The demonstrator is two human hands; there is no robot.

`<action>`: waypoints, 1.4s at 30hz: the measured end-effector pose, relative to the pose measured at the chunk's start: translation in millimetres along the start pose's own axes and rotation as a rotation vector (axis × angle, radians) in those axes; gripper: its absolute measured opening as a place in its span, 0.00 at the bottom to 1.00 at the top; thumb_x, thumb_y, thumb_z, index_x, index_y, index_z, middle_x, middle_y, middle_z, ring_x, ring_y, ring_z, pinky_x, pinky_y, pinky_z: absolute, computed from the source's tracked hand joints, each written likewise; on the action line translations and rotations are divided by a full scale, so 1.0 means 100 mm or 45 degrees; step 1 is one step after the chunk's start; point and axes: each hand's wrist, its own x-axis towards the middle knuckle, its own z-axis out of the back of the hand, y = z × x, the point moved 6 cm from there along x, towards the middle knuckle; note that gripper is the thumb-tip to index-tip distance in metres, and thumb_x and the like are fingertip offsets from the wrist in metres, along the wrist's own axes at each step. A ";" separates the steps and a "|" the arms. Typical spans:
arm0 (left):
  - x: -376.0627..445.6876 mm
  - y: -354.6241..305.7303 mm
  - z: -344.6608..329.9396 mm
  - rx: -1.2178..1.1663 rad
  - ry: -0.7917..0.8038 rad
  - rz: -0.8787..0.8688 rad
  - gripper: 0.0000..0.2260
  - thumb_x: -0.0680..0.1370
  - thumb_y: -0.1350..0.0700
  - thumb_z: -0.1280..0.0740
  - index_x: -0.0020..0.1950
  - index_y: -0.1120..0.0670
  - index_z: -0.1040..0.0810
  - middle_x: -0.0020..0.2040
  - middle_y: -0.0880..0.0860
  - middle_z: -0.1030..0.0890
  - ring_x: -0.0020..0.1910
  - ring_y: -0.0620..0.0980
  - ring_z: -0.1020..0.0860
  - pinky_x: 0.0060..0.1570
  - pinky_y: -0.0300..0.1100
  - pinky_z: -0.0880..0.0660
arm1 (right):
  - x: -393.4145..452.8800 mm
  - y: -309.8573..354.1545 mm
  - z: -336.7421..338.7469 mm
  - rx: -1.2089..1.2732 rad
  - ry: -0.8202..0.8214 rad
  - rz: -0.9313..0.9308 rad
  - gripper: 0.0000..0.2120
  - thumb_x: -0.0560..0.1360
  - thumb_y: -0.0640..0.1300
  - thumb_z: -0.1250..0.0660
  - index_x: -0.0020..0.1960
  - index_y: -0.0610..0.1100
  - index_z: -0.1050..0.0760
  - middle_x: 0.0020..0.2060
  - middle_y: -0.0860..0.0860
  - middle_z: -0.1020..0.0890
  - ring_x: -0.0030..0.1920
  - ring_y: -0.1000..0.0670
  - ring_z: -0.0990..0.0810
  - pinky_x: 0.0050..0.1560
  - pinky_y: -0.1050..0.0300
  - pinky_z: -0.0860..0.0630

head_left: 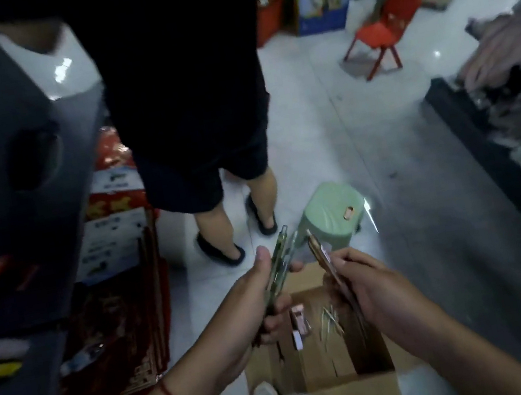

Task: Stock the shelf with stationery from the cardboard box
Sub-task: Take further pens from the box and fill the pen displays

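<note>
The left hand has its grip closed round a bundle of greenish pens, thumb on top and fingers curled beneath, their tips pointing up and away. Just beside it, the right hand grips a few brownish pens in curled fingers, tilted the same way. The two bundles stand close but apart.

Directly below both grips the cardboard box sits open on the floor. Inside lie loose thin pens and a pinkish packet. Beyond the grips stands a green stool with a small pink item on its seat. Left of the left grip rises the dark shelf, with red packaged goods stacked at its foot. A person in dark shorts stands further ahead.
</note>
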 end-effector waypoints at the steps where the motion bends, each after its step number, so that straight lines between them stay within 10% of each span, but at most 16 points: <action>1: -0.15 -0.05 0.03 -0.054 -0.029 -0.026 0.21 0.80 0.37 0.46 0.54 0.50 0.20 0.31 0.50 0.31 0.25 0.46 0.38 0.26 0.39 0.42 | -0.05 0.05 -0.10 0.012 0.064 -0.009 0.09 0.80 0.43 0.38 0.44 0.46 0.21 0.36 0.43 0.22 0.33 0.48 0.23 0.33 0.56 0.29; 9: -1.36 0.06 0.20 -0.612 -0.340 -0.354 0.11 0.81 0.59 0.40 0.62 0.59 0.27 0.38 0.56 0.24 0.32 0.50 0.28 0.30 0.41 0.30 | -0.48 0.06 -0.92 0.532 0.588 -0.449 0.17 0.70 0.31 0.31 0.58 0.39 0.25 0.42 0.40 0.18 0.37 0.45 0.17 0.36 0.55 0.18; 14: -1.99 0.42 0.51 -0.742 -0.713 -0.458 0.11 0.81 0.62 0.40 0.60 0.58 0.22 0.37 0.55 0.25 0.30 0.48 0.29 0.28 0.40 0.31 | -0.68 -0.17 -1.51 0.334 0.768 -0.589 0.15 0.77 0.37 0.41 0.55 0.41 0.17 0.38 0.45 0.23 0.35 0.49 0.21 0.35 0.56 0.20; 18: -2.70 0.70 0.75 -0.412 -1.113 -0.414 0.17 0.82 0.43 0.42 0.53 0.54 0.21 0.31 0.49 0.29 0.27 0.45 0.37 0.25 0.40 0.42 | -0.98 -0.37 -2.10 -0.149 0.924 -0.433 0.15 0.73 0.50 0.35 0.49 0.41 0.16 0.36 0.48 0.23 0.35 0.51 0.23 0.34 0.60 0.23; 26: -4.41 1.17 1.18 0.474 -1.590 -0.403 0.13 0.81 0.44 0.42 0.41 0.48 0.27 0.35 0.49 0.23 0.32 0.42 0.27 0.37 0.48 0.27 | -2.00 -0.65 -3.49 -1.159 1.365 0.475 0.05 0.75 0.50 0.29 0.50 0.52 0.16 0.42 0.51 0.14 0.44 0.48 0.16 0.50 0.49 0.19; 29: -5.13 1.47 1.37 0.550 -1.712 -0.403 0.05 0.81 0.46 0.41 0.48 0.41 0.27 0.38 0.51 0.22 0.34 0.46 0.25 0.40 0.53 0.25 | -2.44 -0.85 -4.11 -1.053 1.475 0.595 0.01 0.74 0.44 0.28 0.45 0.47 0.18 0.41 0.48 0.14 0.44 0.51 0.16 0.47 0.59 0.21; 33: -6.15 1.86 1.69 0.676 -1.914 -0.376 0.08 0.81 0.45 0.41 0.57 0.32 0.30 0.41 0.46 0.21 0.41 0.45 0.21 0.43 0.49 0.23 | -2.92 -1.37 -4.95 -0.617 1.526 0.198 0.04 0.76 0.36 0.34 0.48 0.43 0.23 0.41 0.44 0.14 0.39 0.49 0.16 0.41 0.59 0.21; 42: -7.85 2.32 2.25 1.111 -2.268 -0.112 0.18 0.79 0.33 0.55 0.60 0.36 0.33 0.40 0.39 0.23 0.38 0.41 0.24 0.37 0.42 0.27 | -3.93 -2.23 -6.42 -0.275 1.512 0.014 0.08 0.81 0.41 0.39 0.53 0.44 0.21 0.46 0.45 0.15 0.44 0.51 0.16 0.42 0.59 0.21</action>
